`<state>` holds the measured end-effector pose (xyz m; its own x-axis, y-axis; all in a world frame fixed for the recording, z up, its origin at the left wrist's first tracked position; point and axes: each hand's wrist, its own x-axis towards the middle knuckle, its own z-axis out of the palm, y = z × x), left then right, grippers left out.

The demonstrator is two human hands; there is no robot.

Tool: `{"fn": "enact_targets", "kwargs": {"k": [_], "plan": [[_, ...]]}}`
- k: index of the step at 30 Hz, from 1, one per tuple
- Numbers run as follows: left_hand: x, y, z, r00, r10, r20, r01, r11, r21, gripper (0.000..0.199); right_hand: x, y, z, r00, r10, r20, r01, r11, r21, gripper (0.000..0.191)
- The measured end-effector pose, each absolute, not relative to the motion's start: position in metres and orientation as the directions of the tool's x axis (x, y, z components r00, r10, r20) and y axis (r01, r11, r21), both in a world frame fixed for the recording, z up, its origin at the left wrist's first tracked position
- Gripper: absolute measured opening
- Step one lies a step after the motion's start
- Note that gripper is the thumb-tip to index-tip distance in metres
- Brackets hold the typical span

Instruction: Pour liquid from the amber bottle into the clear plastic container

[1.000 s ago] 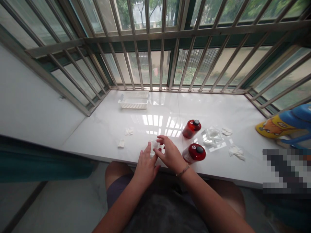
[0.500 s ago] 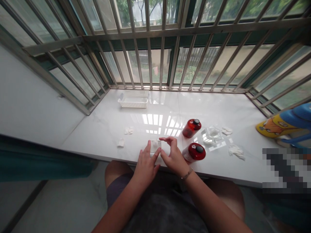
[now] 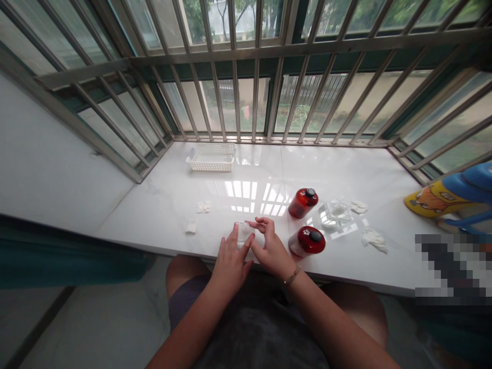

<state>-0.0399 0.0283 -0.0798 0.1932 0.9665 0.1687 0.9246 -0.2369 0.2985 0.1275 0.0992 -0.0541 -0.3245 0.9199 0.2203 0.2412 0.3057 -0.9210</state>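
Observation:
A small clear plastic box (image 3: 245,232) with something whitish inside stands near the front edge of the white counter. My left hand (image 3: 231,260) steadies it, index finger along its left side and thumb at its front right. From the right, my right hand (image 3: 272,249) reaches over the box, with thumb and index finger gripping its right side near the far corner. The fingertips partly hide the rim. Close to my right hand are two red bottles with black caps, the nearer bottle (image 3: 307,242) and the farther bottle (image 3: 303,203).
A second clear container (image 3: 335,214) is to the right, near crumpled white wads (image 3: 374,240). Two white pieces (image 3: 191,227) lie at left. A white basket (image 3: 211,160) sits by the window bars. A blue and yellow bottle (image 3: 442,197) is at far right.
My right hand has shifted slightly left, and its index fingertip has come over the far edge of the clear box. My left hand has hardly moved.

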Motion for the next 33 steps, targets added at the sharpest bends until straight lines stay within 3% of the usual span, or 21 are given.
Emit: {"fn": "enact_targets", "kwargs": {"k": [4, 8, 12, 23, 29, 33], "plan": [[-0.040, 0.029, -0.079, 0.194, 0.969, 0.149, 0.926, -0.232, 0.298, 0.082, 0.125, 0.101, -0.053, -0.237, 0.934, 0.268, 0.333, 0.337, -0.881, 0.034], [-0.041, 0.030, -0.080, 0.201, 0.969, 0.144, 0.930, -0.235, 0.283, 0.084, 0.120, 0.107, -0.048, -0.310, 0.920, 0.241, 0.293, 0.333, -0.896, 0.045], [-0.042, 0.030, -0.082, 0.208, 0.966, 0.155, 0.935, -0.243, 0.259, 0.079, 0.116, 0.116, -0.040, -0.362, 0.900, 0.243, 0.395, 0.384, -0.835, 0.046], [-0.044, 0.030, -0.089, 0.210, 0.961, 0.182, 0.927, -0.254, 0.276, 0.079, 0.104, 0.120, -0.040, -0.374, 0.868, 0.326, 0.551, 0.491, -0.674, 0.024], [-0.050, 0.032, -0.083, 0.236, 0.953, 0.190, 0.906, -0.287, 0.312, 0.077, 0.128, 0.092, -0.005, -0.389, 0.812, 0.436, 0.548, 0.584, -0.599, 0.050], [-0.060, 0.042, -0.073, 0.220, 0.944, 0.245, 0.861, -0.306, 0.407, 0.072, 0.178, 0.070, 0.024, -0.272, 0.779, 0.565, 0.663, 0.577, -0.477, 0.050]]}}
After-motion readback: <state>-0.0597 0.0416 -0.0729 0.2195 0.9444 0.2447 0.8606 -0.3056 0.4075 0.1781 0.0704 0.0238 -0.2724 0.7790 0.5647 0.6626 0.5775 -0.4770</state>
